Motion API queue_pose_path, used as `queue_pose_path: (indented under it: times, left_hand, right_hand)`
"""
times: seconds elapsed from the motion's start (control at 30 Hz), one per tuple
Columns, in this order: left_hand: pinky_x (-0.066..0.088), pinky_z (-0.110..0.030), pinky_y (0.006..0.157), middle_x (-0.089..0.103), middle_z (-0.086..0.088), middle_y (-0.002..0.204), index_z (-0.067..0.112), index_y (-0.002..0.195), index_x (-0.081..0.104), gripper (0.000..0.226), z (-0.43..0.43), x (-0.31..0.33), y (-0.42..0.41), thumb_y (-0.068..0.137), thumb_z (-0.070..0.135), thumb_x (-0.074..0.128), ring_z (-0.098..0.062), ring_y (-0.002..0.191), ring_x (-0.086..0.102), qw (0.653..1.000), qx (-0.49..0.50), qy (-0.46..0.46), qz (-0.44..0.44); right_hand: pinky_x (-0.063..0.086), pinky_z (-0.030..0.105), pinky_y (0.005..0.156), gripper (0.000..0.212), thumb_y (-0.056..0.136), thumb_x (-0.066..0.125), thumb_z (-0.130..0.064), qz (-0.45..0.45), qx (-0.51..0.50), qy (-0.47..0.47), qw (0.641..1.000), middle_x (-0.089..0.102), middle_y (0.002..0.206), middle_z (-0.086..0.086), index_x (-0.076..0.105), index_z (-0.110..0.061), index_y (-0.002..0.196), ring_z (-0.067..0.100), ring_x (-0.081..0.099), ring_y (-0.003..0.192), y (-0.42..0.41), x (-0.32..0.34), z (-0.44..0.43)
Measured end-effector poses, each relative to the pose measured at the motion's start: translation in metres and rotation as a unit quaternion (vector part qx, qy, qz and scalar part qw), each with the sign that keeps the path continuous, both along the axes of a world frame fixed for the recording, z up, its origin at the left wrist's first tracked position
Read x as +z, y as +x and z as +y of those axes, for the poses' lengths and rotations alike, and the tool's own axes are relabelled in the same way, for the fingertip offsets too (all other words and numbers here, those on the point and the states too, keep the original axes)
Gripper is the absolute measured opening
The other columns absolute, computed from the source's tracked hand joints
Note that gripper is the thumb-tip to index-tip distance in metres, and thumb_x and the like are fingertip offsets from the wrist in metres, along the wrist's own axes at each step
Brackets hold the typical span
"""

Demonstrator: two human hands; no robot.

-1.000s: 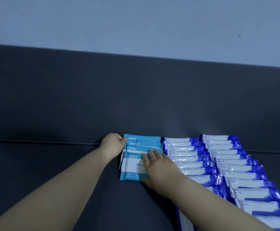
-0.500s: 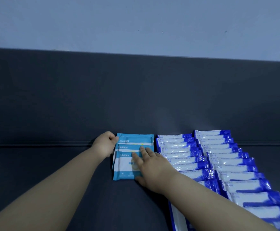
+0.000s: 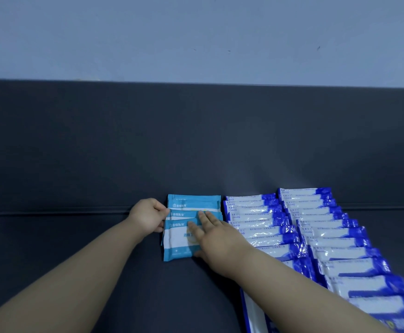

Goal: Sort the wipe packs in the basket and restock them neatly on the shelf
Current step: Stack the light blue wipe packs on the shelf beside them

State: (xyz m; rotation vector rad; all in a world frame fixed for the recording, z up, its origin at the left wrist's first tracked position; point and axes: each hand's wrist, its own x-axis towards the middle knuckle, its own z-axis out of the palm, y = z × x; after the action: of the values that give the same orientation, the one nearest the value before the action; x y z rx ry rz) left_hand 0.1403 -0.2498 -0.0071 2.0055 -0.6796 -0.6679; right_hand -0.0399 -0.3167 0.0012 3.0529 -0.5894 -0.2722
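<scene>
Head view, looking down on a dark shelf (image 3: 64,248) with a dark back panel (image 3: 196,140) and a pale blue wall (image 3: 196,32) above it. At the left, a bare forearm runs up from the lower corner to the left grip (image 3: 148,216). It sits at the left edge of the pale packs (image 3: 193,203), fingers curled in and thumb below, pinching that edge.

The pale packs, light blue and white, lie in a short overlapping row on the shelf. The rearmost is up against the back panel, and each nearer one laps over the one behind. The front pack (image 3: 175,248) lies flat and shows the most face. Their exact number cannot be told, since the hands cover part of them.

The right grip (image 3: 217,239) comes in from the lower right and lies on top of the pale packs. Its fingers are straight and slightly spread, pressing flat on the front and middle ones; it holds nothing.

Just beside the pale row, on its right, lie two long rows of dark packs — white with deep-blue ends. The inner row (image 3: 256,218) is partly under the right forearm, and the outer row (image 3: 316,212) is farthest right. Both run from the back panel toward the camera, shingled the same way, and pass off the lower right edge.
</scene>
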Motion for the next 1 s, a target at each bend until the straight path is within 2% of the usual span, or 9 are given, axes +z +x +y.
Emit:
queue_pose_path:
  times: [0.1, 0.17, 0.3, 0.4, 0.47, 0.63, 0.73, 0.83, 1.0]
  left_hand:
    - [0.056, -0.031, 0.067, 0.068, -0.008, 0.089, 0.011, 0.087, 0.059, 0.010, 0.002, 0.001, 0.000, 0.093, 0.019, 0.058, -0.019, 0.081, 0.067, 0.998, -0.020, 0.025, -0.048]
    - [0.056, -0.033, 0.071, 0.067, -0.002, 0.086, 0.014, 0.088, 0.058, 0.014, 0.006, 0.005, -0.001, 0.094, 0.026, 0.055, -0.015, 0.078, 0.065, 0.983, -0.052, 0.082, -0.159]
    - [0.045, -0.030, 0.069, 0.054, 0.001, 0.100, 0.018, 0.107, 0.050, 0.018, 0.015, 0.014, -0.013, 0.097, 0.030, 0.042, -0.016, 0.088, 0.054, 0.875, -0.132, 0.209, -0.415]
    - [0.044, -0.030, 0.052, 0.056, -0.001, 0.084, 0.015, 0.096, 0.058, 0.017, 0.024, 0.008, -0.029, 0.082, 0.020, 0.066, -0.019, 0.072, 0.058, 0.793, -0.129, 0.150, -0.576]
    - [0.033, -0.026, 0.043, 0.054, 0.001, 0.070, 0.016, 0.080, 0.058, 0.026, 0.031, 0.006, -0.042, 0.064, 0.017, 0.080, -0.019, 0.058, 0.056, 0.771, -0.137, 0.137, -0.607]
    - [0.027, -0.027, 0.047, 0.056, 0.006, 0.064, 0.023, 0.075, 0.060, 0.020, 0.049, 0.002, -0.077, 0.065, 0.027, 0.077, -0.017, 0.053, 0.052, 0.748, -0.143, 0.119, -0.638]
    - [0.031, -0.030, 0.048, 0.057, 0.004, 0.064, 0.021, 0.076, 0.062, 0.007, 0.061, 0.000, -0.095, 0.077, 0.027, 0.060, -0.020, 0.055, 0.052, 0.746, -0.147, 0.074, -0.646]
    - [0.040, -0.034, 0.051, 0.058, 0.004, 0.067, 0.020, 0.080, 0.064, 0.028, 0.072, 0.005, -0.114, 0.083, 0.032, 0.039, -0.022, 0.061, 0.056, 0.754, -0.134, 0.053, -0.641]
    - [0.048, -0.036, 0.058, 0.065, 0.004, 0.076, 0.019, 0.093, 0.069, 0.037, 0.107, 0.016, -0.142, 0.085, 0.038, 0.038, -0.022, 0.070, 0.062, 0.773, -0.135, 0.044, -0.618]
  right_hand:
    - [0.010, 0.038, 0.117, 0.069, 0.098, 0.040, -0.039, -0.006, -0.009, 0.015, 1.000, -0.006, 0.158, 0.016, 0.003, -0.017, 0.152, 0.029, -0.003, 0.146, -0.004, 0.002, 0.001]
    - [0.008, 0.037, 0.117, 0.070, 0.097, 0.041, -0.040, -0.017, -0.010, 0.021, 1.000, -0.005, 0.158, 0.016, 0.005, -0.017, 0.152, 0.028, -0.002, 0.146, -0.007, 0.004, 0.001]
    - [0.008, 0.033, 0.118, 0.072, 0.095, 0.045, -0.043, -0.055, -0.013, 0.040, 0.998, -0.001, 0.158, 0.015, 0.008, -0.019, 0.152, 0.025, 0.001, 0.147, -0.014, 0.009, -0.001]
    - [0.009, 0.030, 0.117, 0.070, 0.096, 0.044, -0.045, -0.079, -0.016, 0.056, 0.995, 0.003, 0.159, 0.014, 0.010, -0.018, 0.151, 0.023, 0.003, 0.147, -0.022, 0.016, -0.002]
    - [0.010, 0.027, 0.116, 0.069, 0.095, 0.044, -0.046, -0.090, -0.024, 0.069, 0.993, 0.005, 0.159, 0.013, 0.012, -0.019, 0.151, 0.021, 0.005, 0.147, -0.028, 0.020, -0.002]
    - [0.009, 0.022, 0.115, 0.067, 0.095, 0.043, -0.047, -0.128, -0.023, 0.074, 0.989, 0.010, 0.159, 0.007, 0.017, -0.020, 0.150, 0.016, 0.009, 0.146, -0.050, 0.030, 0.002]
    - [0.008, 0.017, 0.113, 0.067, 0.095, 0.044, -0.047, -0.152, -0.020, 0.094, 0.984, 0.014, 0.158, 0.000, 0.016, -0.024, 0.150, 0.010, 0.010, 0.145, -0.065, 0.035, 0.008]
    - [0.008, 0.013, 0.110, 0.066, 0.095, 0.044, -0.048, -0.168, -0.021, 0.103, 0.980, 0.016, 0.158, -0.003, 0.017, -0.024, 0.150, 0.007, 0.012, 0.144, -0.078, 0.037, 0.017]
    - [0.007, 0.005, 0.102, 0.063, 0.093, 0.045, -0.048, -0.232, -0.027, 0.116, 0.965, 0.024, 0.155, -0.008, 0.026, -0.025, 0.148, 0.004, 0.019, 0.141, -0.099, 0.038, 0.054]
